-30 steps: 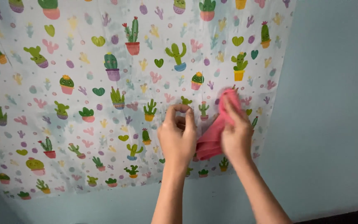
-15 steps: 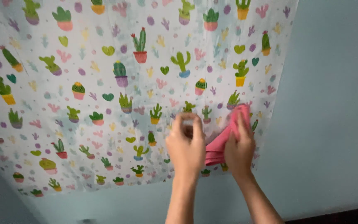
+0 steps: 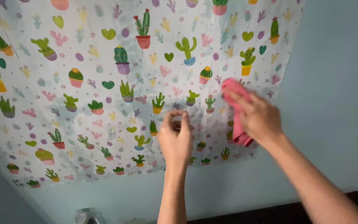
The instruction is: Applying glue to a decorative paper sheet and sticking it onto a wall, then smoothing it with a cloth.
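A white plastic sheet [image 3: 104,95] printed with potted cacti and hearts lies flat on a pale blue surface [image 3: 336,95]. My right hand [image 3: 257,116] presses a folded pink cloth [image 3: 236,108] against the sheet near its right edge. My left hand [image 3: 175,139] hovers over the sheet's lower middle, thumb and fingers curled together in a pinch; whether anything is between them cannot be told.
The pale blue surface extends past the sheet to the right and below. A dark strip [image 3: 245,215] runs along the bottom edge. A small greyish round object [image 3: 85,215] sits at the bottom left, blurred.
My hands were together on the pink cloth; now they have parted. The right hand carried the cloth to the right and the left hand let go of it.
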